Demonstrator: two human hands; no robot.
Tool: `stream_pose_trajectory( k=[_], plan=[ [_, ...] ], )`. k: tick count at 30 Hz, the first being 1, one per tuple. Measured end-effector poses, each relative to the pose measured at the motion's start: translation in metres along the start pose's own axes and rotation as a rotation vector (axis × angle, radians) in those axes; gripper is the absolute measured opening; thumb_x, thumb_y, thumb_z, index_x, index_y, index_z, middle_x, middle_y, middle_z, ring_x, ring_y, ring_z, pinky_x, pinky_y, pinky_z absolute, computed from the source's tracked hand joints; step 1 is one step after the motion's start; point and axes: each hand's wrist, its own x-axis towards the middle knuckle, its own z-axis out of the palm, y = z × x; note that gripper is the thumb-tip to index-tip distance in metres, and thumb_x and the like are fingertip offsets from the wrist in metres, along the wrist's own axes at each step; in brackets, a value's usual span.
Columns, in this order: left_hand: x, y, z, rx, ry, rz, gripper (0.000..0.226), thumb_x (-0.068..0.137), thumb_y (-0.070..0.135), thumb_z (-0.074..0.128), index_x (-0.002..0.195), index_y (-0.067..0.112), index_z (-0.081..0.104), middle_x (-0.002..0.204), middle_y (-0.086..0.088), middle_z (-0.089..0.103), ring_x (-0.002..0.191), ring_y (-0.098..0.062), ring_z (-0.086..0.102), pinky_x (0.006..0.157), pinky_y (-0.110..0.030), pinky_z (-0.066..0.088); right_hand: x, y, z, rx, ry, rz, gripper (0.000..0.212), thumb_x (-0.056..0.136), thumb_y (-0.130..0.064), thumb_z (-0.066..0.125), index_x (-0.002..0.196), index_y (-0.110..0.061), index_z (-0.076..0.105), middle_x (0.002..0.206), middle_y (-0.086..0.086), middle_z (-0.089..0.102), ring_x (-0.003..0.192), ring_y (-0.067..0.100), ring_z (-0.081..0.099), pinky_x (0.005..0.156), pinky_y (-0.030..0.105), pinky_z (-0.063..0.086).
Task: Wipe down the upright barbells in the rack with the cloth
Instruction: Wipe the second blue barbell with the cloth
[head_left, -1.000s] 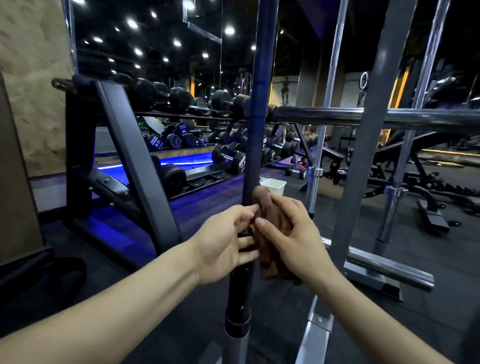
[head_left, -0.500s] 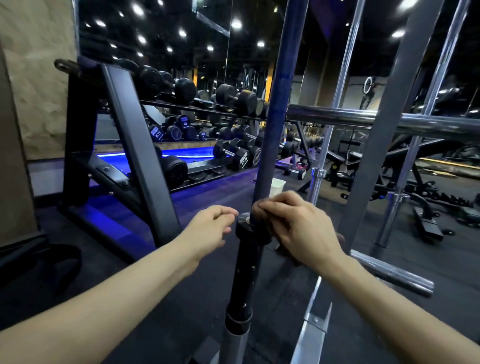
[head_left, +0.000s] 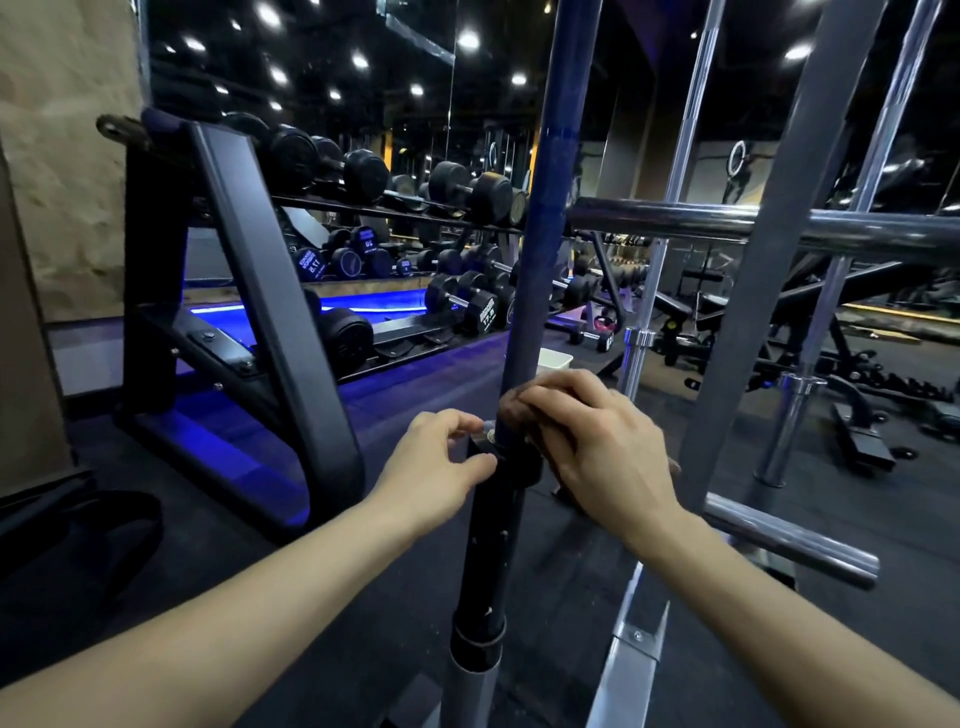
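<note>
Right hand (head_left: 597, 447) fingers clamp cloth (head_left: 511, 410) round vertical bar (head_left: 545, 234), shaft running straight up from grip; left hand (head_left: 436, 462), fingers loosely curled, touches collar (head_left: 506, 462).

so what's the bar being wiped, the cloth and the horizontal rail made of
Upright barbell: looks like metal with a dark blue matte coating, faint sheen only. Cloth: soft brown fabric, bunched under the right hand. Horizontal rail: polished chrome or steel, with bright mirror-like highlights.
</note>
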Motion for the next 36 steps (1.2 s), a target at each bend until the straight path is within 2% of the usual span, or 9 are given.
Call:
stream_pose_trajectory(
  k=[3,8,11,14,15,19,25,32,36],
  plan=[
    [0.002,-0.003,0.006,0.053,0.032,0.037,0.035,0.081,0.023,0.073,0.114,0.021,0.061,0.12,0.004,0.051,0.108,-0.008,0.049,0.088,-0.018,0.034,-0.01,0.008,0.009,-0.034,-0.089,-0.016,0.025,0.09,-0.031,0.052,0.112,-0.037,0.061,0.117,-0.016,0.059,0.075,0.027,0.059,0.055,0.035,0.051],
    [-0.002,-0.001,0.01,0.129,0.057,0.084,0.036,0.081,0.022,0.074,0.114,0.019,0.061,0.115,0.007,0.05,0.111,-0.011,0.05,0.094,-0.021,0.035,0.01,0.024,-0.01,-0.222,-0.407,0.068,0.03,0.094,-0.03,0.051,0.118,-0.047,0.056,0.124,-0.017,0.051,0.104,0.023,0.055,0.07,0.029,0.038],
    [-0.005,-0.004,0.01,0.145,0.052,0.136,0.039,0.081,0.021,0.073,0.117,0.02,0.059,0.117,0.008,0.051,0.113,-0.008,0.049,0.094,-0.018,0.034,0.009,0.02,-0.018,-0.068,-0.196,0.059,0.03,0.085,-0.019,0.058,0.108,-0.038,0.065,0.117,-0.014,0.059,0.098,0.023,0.06,0.073,0.031,0.049],
    [-0.006,-0.009,0.012,0.167,0.094,0.213,0.041,0.08,0.018,0.074,0.118,0.019,0.06,0.111,0.011,0.049,0.109,-0.008,0.05,0.091,-0.014,0.032,-0.009,0.002,-0.008,-0.037,-0.219,-0.11,0.028,0.08,-0.019,0.055,0.1,-0.034,0.067,0.114,-0.013,0.06,0.073,0.028,0.056,0.056,0.035,0.051],
    [-0.007,-0.01,0.013,0.177,0.094,0.221,0.041,0.08,0.017,0.073,0.119,0.018,0.06,0.111,0.011,0.048,0.106,-0.006,0.049,0.088,-0.012,0.031,-0.013,0.0,-0.004,-0.057,-0.247,-0.096,0.029,0.081,-0.018,0.054,0.102,-0.033,0.067,0.116,-0.012,0.06,0.07,0.029,0.053,0.053,0.037,0.05],
    [-0.01,-0.013,0.011,0.208,0.093,0.27,0.042,0.081,0.014,0.072,0.121,0.018,0.06,0.114,0.014,0.049,0.109,-0.004,0.048,0.088,-0.008,0.027,0.002,-0.003,-0.013,-0.119,-0.4,0.018,0.036,0.092,-0.019,0.049,0.118,-0.04,0.06,0.127,-0.014,0.051,0.093,0.028,0.049,0.068,0.031,0.039],
    [-0.013,-0.018,0.011,0.199,0.09,0.252,0.053,0.081,0.009,0.07,0.131,0.019,0.054,0.131,0.008,0.052,0.122,-0.008,0.047,0.096,-0.008,0.026,0.002,-0.043,-0.026,-0.26,-0.487,-0.075,0.041,0.096,-0.032,0.043,0.136,-0.042,0.041,0.129,-0.002,0.035,0.106,0.031,0.041,0.066,0.034,0.031],
    [-0.016,-0.022,0.005,0.306,0.046,0.271,0.051,0.086,0.013,0.065,0.134,0.024,0.053,0.138,0.011,0.05,0.13,-0.007,0.042,0.107,-0.016,0.024,-0.006,-0.011,-0.026,-0.221,-0.518,0.07,0.043,0.097,-0.024,0.042,0.128,-0.052,0.044,0.125,-0.01,0.038,0.1,0.026,0.042,0.071,0.034,0.043],
    [-0.016,-0.017,0.005,0.35,0.058,0.245,0.051,0.088,0.013,0.062,0.136,0.027,0.051,0.141,0.015,0.047,0.132,-0.006,0.04,0.109,-0.021,0.027,0.008,0.001,-0.024,-0.238,-0.546,0.13,0.036,0.097,-0.025,0.044,0.123,-0.047,0.055,0.121,-0.007,0.042,0.103,0.028,0.045,0.073,0.033,0.039]
  ],
)
